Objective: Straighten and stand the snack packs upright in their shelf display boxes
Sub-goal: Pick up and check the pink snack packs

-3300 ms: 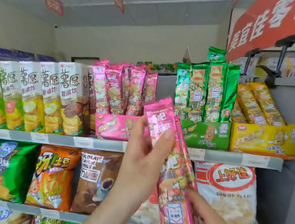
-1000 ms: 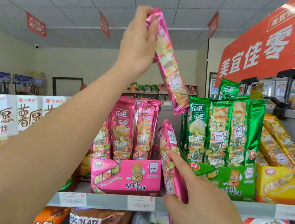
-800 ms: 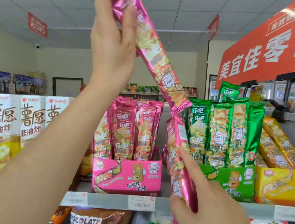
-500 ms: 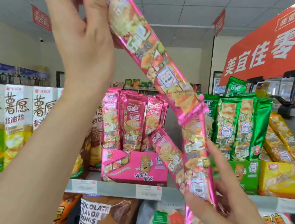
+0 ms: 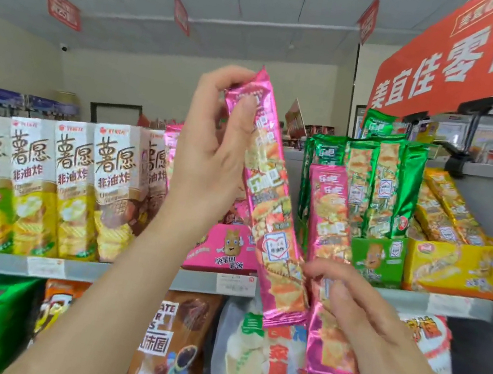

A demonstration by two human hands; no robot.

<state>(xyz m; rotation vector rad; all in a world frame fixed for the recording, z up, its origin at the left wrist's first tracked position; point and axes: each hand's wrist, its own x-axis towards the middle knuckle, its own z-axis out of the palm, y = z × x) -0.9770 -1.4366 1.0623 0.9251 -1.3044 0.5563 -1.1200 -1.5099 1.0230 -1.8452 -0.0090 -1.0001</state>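
Shelf [image 5: 126, 274] backdrop. Over pink display box [image 5: 222, 248]: left hand [image 5: 206, 164] fingers clamped on tilted pink snack pack [image 5: 269, 217] top; right of box, right hand [image 5: 360, 317] grips second pink pack [image 5: 326, 219] low.

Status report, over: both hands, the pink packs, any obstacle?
Left hand pinches top of first pink pack, tilted. Right hand holds second pink pack, lower half. Both outside pink display box. No obstacle seen.
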